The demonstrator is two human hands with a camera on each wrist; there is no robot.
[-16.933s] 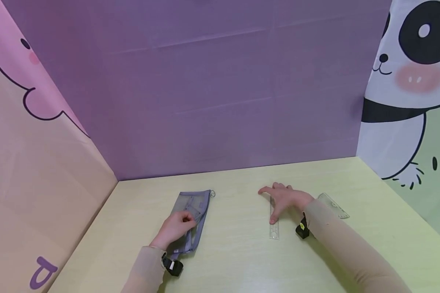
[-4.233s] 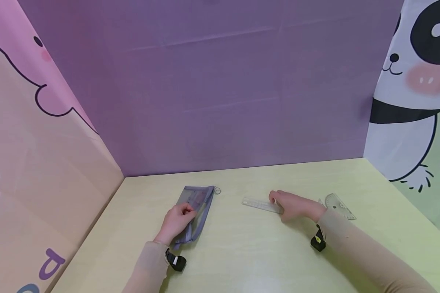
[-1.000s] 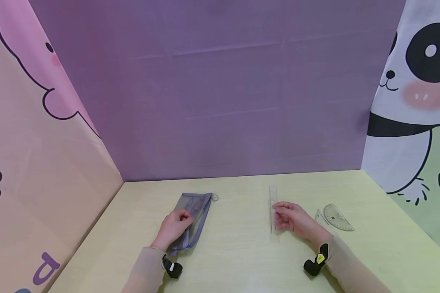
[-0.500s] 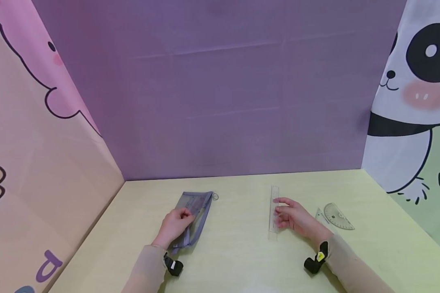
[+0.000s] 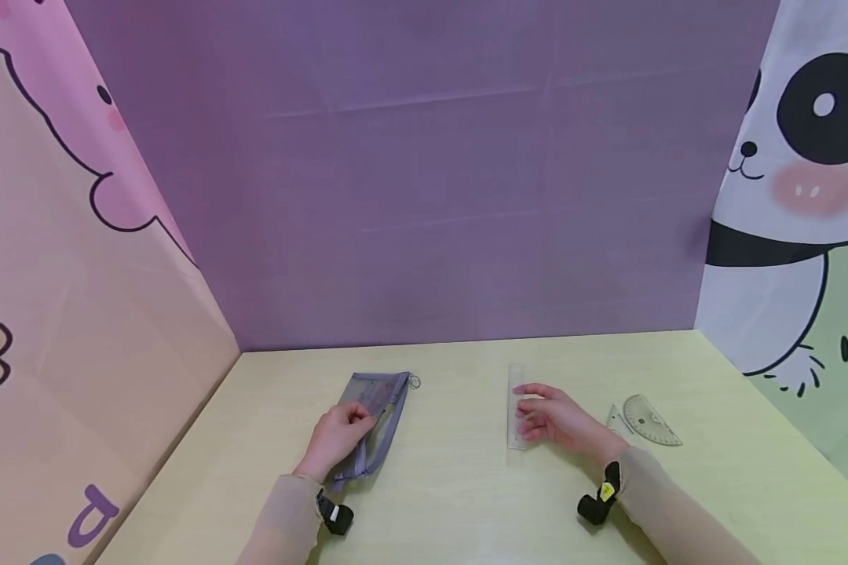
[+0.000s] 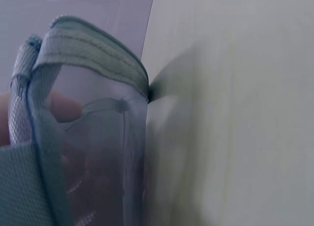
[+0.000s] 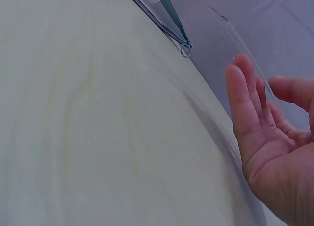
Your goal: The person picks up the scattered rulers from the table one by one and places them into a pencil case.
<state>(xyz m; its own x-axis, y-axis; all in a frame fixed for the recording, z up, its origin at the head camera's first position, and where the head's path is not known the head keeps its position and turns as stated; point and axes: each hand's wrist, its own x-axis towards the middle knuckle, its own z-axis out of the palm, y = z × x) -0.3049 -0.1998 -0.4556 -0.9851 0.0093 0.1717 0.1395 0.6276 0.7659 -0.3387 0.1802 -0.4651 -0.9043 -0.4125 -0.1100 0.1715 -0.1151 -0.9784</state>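
Note:
My left hand (image 5: 334,438) pinches a grey-purple mesh zip pouch (image 5: 364,387) lying on the table at left. In the left wrist view, the pouch's fabric edge (image 6: 98,48) bows outward, leaving a gap, with a fingertip visible behind the mesh. Between thumb and fingers, my right hand (image 5: 558,422) pinches a clear ruler (image 5: 515,377), held lengthwise away from me and to the right of the pouch. The right wrist view shows this ruler (image 7: 240,39) raised off the table.
A clear protractor (image 5: 652,421) and a clear set square (image 5: 618,422), partly hidden by the right arm, lie at right on the pale table (image 5: 466,502). A small metal ring (image 5: 414,382) hangs at the pouch's far corner. A purple backdrop (image 5: 424,196) rises behind the table.
From lying crosswise on the table about four seconds ago, the ruler has been lifted and turned lengthwise. In the last half second it has shifted slightly left, and the pouch's gap looks wider.

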